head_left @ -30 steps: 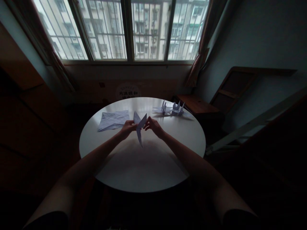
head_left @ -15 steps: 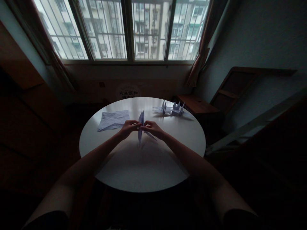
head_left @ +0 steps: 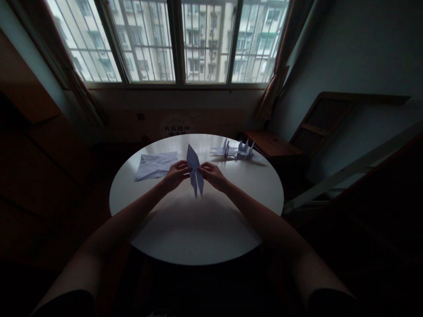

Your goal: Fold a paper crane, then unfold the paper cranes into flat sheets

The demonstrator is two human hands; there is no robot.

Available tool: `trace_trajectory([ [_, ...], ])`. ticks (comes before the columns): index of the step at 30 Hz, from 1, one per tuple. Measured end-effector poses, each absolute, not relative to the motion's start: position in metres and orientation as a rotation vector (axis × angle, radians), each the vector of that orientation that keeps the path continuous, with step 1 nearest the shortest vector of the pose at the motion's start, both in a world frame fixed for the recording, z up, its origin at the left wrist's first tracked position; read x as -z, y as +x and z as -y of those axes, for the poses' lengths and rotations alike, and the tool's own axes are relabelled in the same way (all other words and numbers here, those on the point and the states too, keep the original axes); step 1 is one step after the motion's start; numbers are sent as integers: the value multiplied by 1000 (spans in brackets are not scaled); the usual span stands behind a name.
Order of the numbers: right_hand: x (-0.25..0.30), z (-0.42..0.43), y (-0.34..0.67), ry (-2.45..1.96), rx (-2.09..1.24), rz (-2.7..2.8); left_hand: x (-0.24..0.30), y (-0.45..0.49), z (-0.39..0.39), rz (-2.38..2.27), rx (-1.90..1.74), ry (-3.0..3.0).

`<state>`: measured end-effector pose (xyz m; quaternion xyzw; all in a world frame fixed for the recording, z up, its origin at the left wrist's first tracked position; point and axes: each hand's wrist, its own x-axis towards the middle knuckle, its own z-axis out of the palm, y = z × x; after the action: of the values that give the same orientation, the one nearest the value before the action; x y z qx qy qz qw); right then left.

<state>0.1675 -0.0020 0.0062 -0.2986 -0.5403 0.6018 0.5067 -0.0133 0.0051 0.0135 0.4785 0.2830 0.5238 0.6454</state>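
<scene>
Together, the two hands meet over the middle of the round white table (head_left: 198,233), a folded paper piece (head_left: 193,156) between them. The left hand (head_left: 176,175) is nearly closed, its thumb and fingers pinching the paper's left edge around mid-length. The right hand (head_left: 214,176) grips the right edge in much the same way, fingers curled and the fingertips close together. The piece is raised above the tabletop, with a single broad point at the far end and two narrow points, split by a slit, at the near end. Just beyond the left hand, a creased paper sheet (head_left: 157,165) lies flat on the left part of the table. Toward the far right edge stand several folded paper cranes (head_left: 244,152), wings spread, grouped close together. Behind the table, a brown panel (head_left: 214,121) bears dark printed characters; whether it is a carton's side, I cannot tell.
</scene>
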Motion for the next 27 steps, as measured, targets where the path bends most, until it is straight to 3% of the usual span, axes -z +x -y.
trace_trajectory([
  [5, -4, -1, 168, -759, -1314, 1350, -13, -14, -6, -628, -1167, 998],
  [13, -3, -1, 171, -870, -809, 1660, -10, -14, -8, -620, -1131, 1034],
  [27, -1, 4, 172, -795, -791, 1780, -8, -16, -6, -568, -1030, 1075],
])
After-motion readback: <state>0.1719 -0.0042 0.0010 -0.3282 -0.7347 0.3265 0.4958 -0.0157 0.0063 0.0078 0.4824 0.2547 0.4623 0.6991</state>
